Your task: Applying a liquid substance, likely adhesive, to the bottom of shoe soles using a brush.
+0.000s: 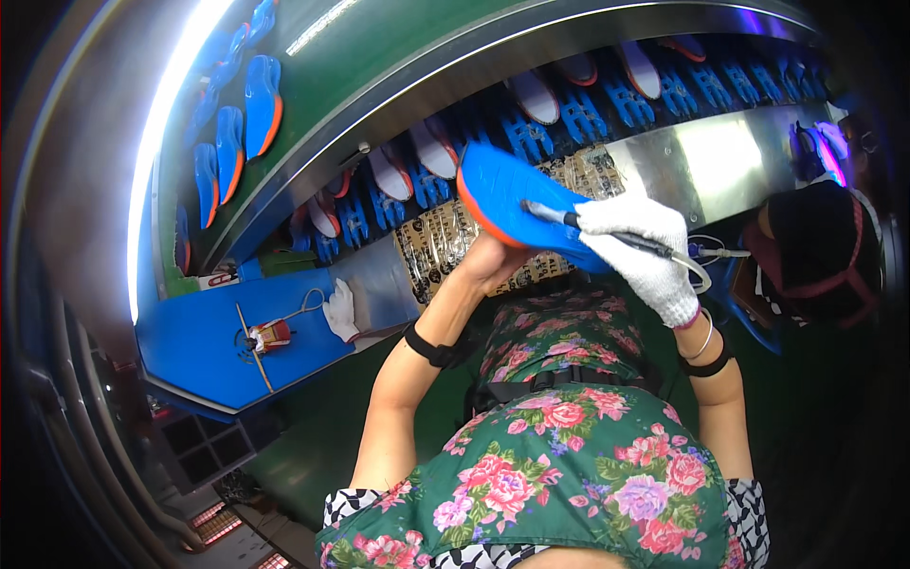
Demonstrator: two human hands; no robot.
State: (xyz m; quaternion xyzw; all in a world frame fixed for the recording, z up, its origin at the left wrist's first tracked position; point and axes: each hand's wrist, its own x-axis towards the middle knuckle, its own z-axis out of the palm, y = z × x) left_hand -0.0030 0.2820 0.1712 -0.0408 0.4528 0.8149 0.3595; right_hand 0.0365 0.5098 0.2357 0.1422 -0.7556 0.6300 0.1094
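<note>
A bare left hand [488, 261] grips a blue sole [521, 213] from beneath, raised over the table [204, 346], while the gloved right hand [640, 256], closed on a brush [592, 226], works mid-sole; more soles [536, 95] ride the conveyor [607, 104] behind.

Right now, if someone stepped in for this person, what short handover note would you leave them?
Left hand: bare, holds the blue shoe sole with its orange rim from underneath, tilted up.
Right hand: in a white glove, grips a thin corded tool with its tip on the sole's blue face.
More soles sit on the blue racks of the conveyor behind; a spare white glove lies on the blue table to the left.
Done: sole picked up, tool applied. Left: how much of the sole is treated cannot be told.
</note>
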